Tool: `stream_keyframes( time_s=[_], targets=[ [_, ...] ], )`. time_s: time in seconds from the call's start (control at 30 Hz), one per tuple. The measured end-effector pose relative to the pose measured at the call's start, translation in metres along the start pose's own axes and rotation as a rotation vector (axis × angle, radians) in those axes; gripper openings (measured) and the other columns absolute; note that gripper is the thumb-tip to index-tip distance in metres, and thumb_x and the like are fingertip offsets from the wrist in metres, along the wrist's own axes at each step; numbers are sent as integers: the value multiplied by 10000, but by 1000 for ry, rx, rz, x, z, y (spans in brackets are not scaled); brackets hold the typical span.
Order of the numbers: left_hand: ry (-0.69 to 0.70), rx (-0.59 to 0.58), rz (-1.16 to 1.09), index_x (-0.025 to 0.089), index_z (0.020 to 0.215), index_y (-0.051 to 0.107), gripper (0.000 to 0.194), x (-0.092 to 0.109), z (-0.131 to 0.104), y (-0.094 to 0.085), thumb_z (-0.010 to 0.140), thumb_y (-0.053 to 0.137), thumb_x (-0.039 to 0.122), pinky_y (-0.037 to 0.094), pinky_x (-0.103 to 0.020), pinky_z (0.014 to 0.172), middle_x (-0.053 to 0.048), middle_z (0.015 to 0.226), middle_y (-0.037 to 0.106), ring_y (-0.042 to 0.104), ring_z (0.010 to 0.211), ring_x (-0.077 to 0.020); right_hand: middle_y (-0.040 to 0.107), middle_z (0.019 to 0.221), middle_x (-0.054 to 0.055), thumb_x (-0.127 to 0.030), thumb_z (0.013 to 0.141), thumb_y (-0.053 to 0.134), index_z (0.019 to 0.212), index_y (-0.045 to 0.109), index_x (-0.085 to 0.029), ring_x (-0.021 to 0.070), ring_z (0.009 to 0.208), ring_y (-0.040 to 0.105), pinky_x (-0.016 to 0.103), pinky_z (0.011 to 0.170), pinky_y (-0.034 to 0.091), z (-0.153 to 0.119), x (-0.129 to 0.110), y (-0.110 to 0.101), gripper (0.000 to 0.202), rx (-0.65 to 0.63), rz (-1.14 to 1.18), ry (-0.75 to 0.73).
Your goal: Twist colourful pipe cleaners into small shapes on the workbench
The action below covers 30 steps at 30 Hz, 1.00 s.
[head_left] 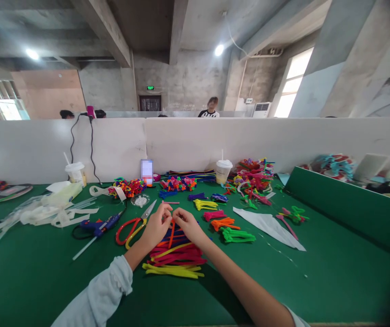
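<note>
My left hand [158,222] and my right hand [188,225] meet over the middle of the green table, fingers pinched together. An orange pipe cleaner [172,235] hangs between them, its upper end at the fingertips of both hands. Below lie loose pipe cleaners: pink ones [181,255], a yellow bunch [172,271] nearest me, and blue and orange ones partly hidden by my hands. Beside my left hand lie scissors [135,227] with red and yellow handles. To the right of my right hand are bent pipe-cleaner bundles in yellow [204,205], pink [214,215], orange [225,223] and green [237,235].
A blue glue gun [102,225], plastic wrapping [50,200] and a lidded cup [75,173] are at left. Another cup [223,171] and a colourful pile [254,177] stand by the white partition [188,141]. White paper [268,227] lies right, before a green divider [345,204].
</note>
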<state>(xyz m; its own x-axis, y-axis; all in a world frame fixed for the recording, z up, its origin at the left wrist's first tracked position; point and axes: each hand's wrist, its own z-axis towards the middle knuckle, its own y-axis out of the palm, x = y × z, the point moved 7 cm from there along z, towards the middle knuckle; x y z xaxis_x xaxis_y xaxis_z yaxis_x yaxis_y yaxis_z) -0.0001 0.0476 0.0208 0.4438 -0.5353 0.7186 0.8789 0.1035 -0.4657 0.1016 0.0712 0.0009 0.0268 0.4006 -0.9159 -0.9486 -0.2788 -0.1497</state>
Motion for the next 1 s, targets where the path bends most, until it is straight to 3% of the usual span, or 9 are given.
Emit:
stream_keyframes(
  time_s=[0.1, 0.27, 0.5, 0.63, 1.0],
  targets=[
    [-31, 51, -5, 198, 903, 445, 126, -3, 1, -5, 780, 415, 198, 431, -211, 531, 45, 682, 490, 515, 501, -79, 379, 571, -45, -329, 729, 465, 635, 458, -181, 94, 532, 335, 224, 511, 276, 0, 0, -1, 175, 23, 0, 19],
    [-80, 215, -28, 190, 846, 486, 101, -9, 2, -25, 769, 437, 234, 432, -205, 494, 42, 652, 512, 511, 473, -81, 451, 608, -30, -325, 724, 500, 663, 522, -164, 95, 571, 380, 217, 542, 301, -2, 1, 6, 174, -83, -36, 72],
    [-119, 220, -157, 178, 852, 508, 130, -17, 2, -24, 758, 444, 243, 491, -218, 500, -2, 792, 551, 576, 556, -96, 534, 628, -14, -343, 726, 512, 671, 537, -158, 102, 585, 449, 225, 573, 332, -7, 3, 15, 194, -177, 43, 149],
    [-124, 238, -156, 171, 836, 508, 128, -20, 2, -27, 748, 451, 246, 496, -210, 472, 20, 720, 527, 560, 517, -85, 527, 587, -20, -352, 729, 500, 655, 501, -167, 100, 562, 460, 230, 579, 350, -5, 0, 8, 199, -103, 100, 116],
    [-138, 260, -169, 173, 850, 518, 151, -27, 3, -32, 742, 456, 259, 510, -197, 461, 22, 715, 511, 545, 564, -86, 447, 520, -37, -363, 715, 485, 646, 518, -158, 95, 506, 402, 226, 510, 316, 4, 7, -18, 218, 58, -53, 78]
  ],
)
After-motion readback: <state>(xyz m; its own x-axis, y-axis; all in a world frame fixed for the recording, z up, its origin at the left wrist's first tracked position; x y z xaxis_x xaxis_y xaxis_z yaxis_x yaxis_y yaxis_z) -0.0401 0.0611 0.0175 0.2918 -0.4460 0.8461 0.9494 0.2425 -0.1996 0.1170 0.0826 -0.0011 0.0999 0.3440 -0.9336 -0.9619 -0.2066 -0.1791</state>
